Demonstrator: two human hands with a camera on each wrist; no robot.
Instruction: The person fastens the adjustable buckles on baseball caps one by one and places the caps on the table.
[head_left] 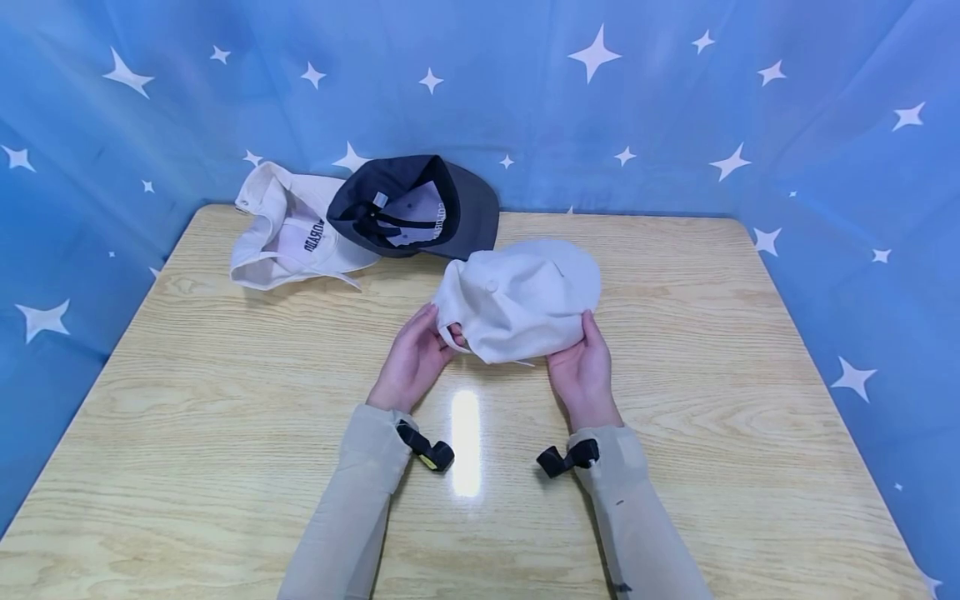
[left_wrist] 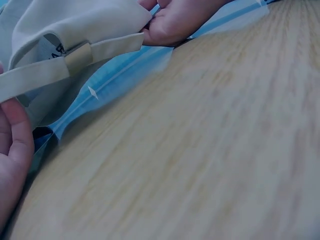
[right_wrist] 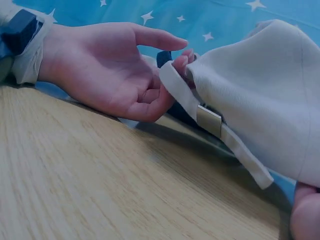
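A white baseball cap (head_left: 525,292) is held off the table between both hands, its crown facing up and its brim toward the far right. At the cap's left rear, my left hand (head_left: 415,354) holds the edge by the strap opening; in the right wrist view its fingertips are hooked in at the strap. My right hand (head_left: 585,367) grips the near right edge, thumb on top and fingers beneath. The back strap (left_wrist: 35,79) with its metal buckle (right_wrist: 209,121) hangs on the near side, its loose end sticking out.
Behind, a dark navy cap (head_left: 476,208) lies upside down, overlapping another white cap (head_left: 262,225) with dark lettering inside. Both rest at the back left of the wooden table (head_left: 225,400). A blue curtain (head_left: 525,108) with white stars borders the table's back and sides.
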